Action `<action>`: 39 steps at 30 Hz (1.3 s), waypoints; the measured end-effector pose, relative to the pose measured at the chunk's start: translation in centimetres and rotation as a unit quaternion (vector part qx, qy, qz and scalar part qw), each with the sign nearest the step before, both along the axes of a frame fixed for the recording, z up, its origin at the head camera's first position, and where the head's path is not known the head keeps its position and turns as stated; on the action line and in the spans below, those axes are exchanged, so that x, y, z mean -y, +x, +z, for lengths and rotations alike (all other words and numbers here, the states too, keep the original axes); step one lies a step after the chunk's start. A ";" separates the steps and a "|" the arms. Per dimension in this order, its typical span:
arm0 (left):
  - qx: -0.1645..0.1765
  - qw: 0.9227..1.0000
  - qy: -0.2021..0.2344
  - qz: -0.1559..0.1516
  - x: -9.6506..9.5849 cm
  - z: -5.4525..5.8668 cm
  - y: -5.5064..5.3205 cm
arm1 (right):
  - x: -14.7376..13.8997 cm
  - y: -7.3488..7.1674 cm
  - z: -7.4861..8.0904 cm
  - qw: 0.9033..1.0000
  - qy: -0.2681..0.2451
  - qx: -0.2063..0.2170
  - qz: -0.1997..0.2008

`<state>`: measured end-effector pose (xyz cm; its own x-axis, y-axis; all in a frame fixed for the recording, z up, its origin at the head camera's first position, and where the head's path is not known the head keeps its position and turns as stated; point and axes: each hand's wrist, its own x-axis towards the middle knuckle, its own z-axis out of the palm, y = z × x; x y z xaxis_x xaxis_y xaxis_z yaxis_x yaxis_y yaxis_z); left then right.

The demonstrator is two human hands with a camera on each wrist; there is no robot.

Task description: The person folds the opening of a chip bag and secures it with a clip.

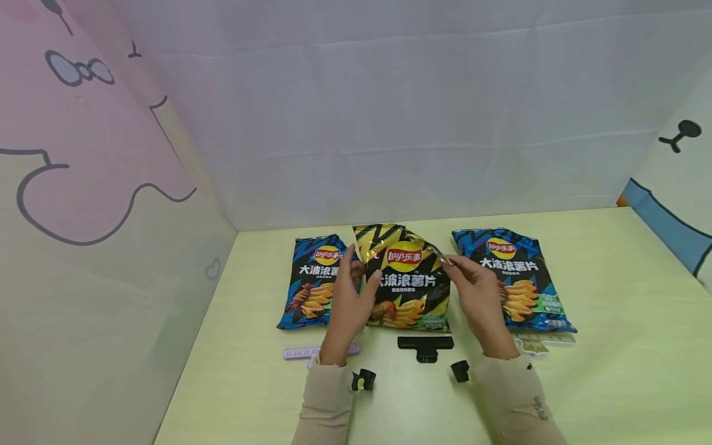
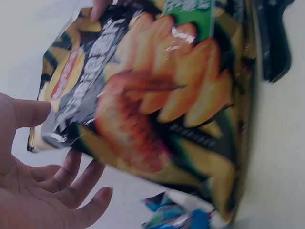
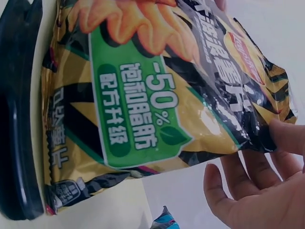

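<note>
Lower centre: lavender bag clip (image 1: 300,353), black bag clip (image 1: 426,346) and clear bag clip (image 1: 535,347) in a row, one nearest each bag, presumably for easy reach. Left hand (image 1: 350,303), part closed, pinches the left edge of the yellow-and-black Lay's chip bag (image 1: 406,293) at frame centre, thumb in front, fingers behind. Right hand (image 1: 483,298), also part closed, pinches its upper right edge; likely the two-sided grip steadies the limp film. Blue Lay's bags (image 1: 308,284) (image 1: 517,266) lie on the bench (image 1: 628,290), flanking.

Middle bag (image 1: 410,290) between side bags (image 1: 520,281), clip (image 1: 426,343) before
</note>
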<state>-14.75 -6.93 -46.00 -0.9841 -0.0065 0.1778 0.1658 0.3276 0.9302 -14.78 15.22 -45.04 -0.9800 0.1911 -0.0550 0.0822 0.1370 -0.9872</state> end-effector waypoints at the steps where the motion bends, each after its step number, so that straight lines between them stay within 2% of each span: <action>1: -0.007 1.000 0.002 0.004 0.3 0.0 0.0 | 0.0 0.0 0.0 1.000 0.001 -0.001 0.002; 4: -0.026 0.999 -0.006 0.017 1.2 0.2 -0.1 | 0.1 0.0 0.1 1.000 0.004 -0.001 0.007; 7: -0.051 0.998 -0.033 0.028 2.0 0.9 -0.3 | 0.2 -0.2 0.0 1.000 0.000 -0.003 0.014; 11: -0.100 0.992 -0.076 0.032 2.7 2.7 -1.0 | 0.4 -0.4 0.1 1.000 -0.010 -0.008 0.022; 14: -0.148 0.981 -0.123 0.016 3.0 4.4 -1.9 | 0.4 -0.4 0.2 1.000 -0.011 -0.011 0.025; 17: -0.198 0.962 -0.186 -0.013 2.8 6.3 -2.7 | 0.4 -0.3 0.2 1.000 -0.013 -0.012 0.024; 20: -0.234 0.938 -0.247 -0.057 2.3 7.9 -3.6 | 0.3 -0.2 0.3 1.000 -0.013 -0.010 0.024; 25: -0.244 0.901 -0.327 -0.145 1.0 9.6 -4.8 | 0.4 0.0 0.1 1.000 -0.016 -0.011 0.021; 27: -0.244 0.887 -0.356 -0.167 0.7 9.9 -5.1 | 0.5 0.1 -0.1 0.999 -0.020 -0.011 0.029; 29: -0.246 0.875 -0.374 -0.182 0.4 10.0 -5.3 | 0.7 0.2 -0.3 0.999 -0.024 -0.013 0.038; 32: -0.247 0.868 -0.382 -0.200 -0.1 10.0 -5.6 | 0.9 0.1 -0.5 0.998 -0.032 -0.025 0.042; 35: -0.236 0.870 -0.378 -0.212 -0.5 10.1 -5.7 | 0.7 0.1 -0.4 0.998 -0.036 -0.041 0.035; 39: -0.220 0.874 -0.380 -0.210 -0.7 10.6 -5.7 | 0.6 0.1 -0.2 0.997 -0.046 -0.051 0.028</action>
<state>-20.42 -6.22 -35.37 -0.7069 0.6231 0.3347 0.7063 0.6470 0.2872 -14.71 14.65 -45.24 -0.9904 0.1348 0.0314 -0.0253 0.0466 -0.9986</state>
